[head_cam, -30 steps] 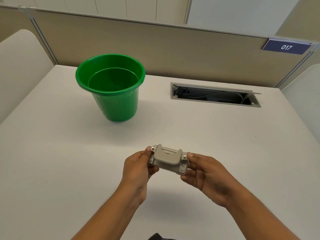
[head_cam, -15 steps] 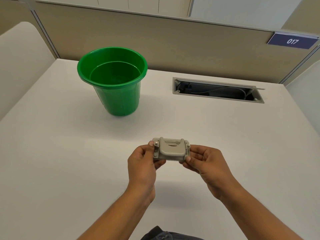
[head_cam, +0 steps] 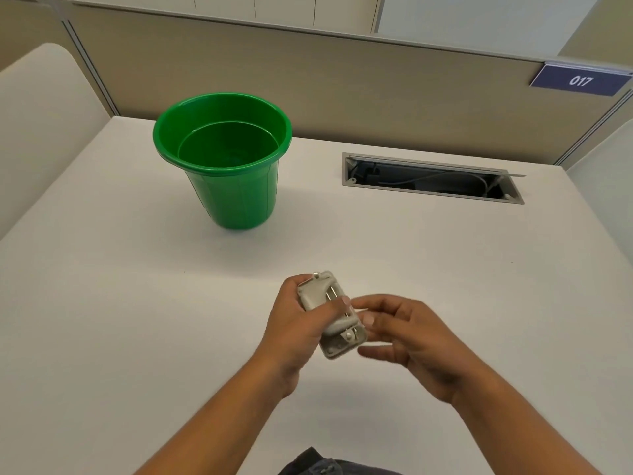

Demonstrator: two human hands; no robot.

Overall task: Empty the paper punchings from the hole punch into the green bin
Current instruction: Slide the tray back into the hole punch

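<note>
A small grey hole punch (head_cam: 329,313) is held above the white desk, turned so that one end points toward me. My left hand (head_cam: 294,330) is wrapped around it, thumb across its top. My right hand (head_cam: 407,334) is just to the right of it, fingers spread and blurred, fingertips close to or touching the punch's right side. The green bin (head_cam: 226,159) stands upright on the desk at the back left, well beyond both hands, and looks empty inside.
A grey cable hatch (head_cam: 431,178) lies open in the desk at the back right. A beige partition with a blue "017" sign (head_cam: 580,80) runs behind the desk. A dark garment shows at the bottom edge.
The punch has been turned from lying sideways between both hands to pointing end-on in my left hand. My right hand has loosened its hold and opened its fingers.
</note>
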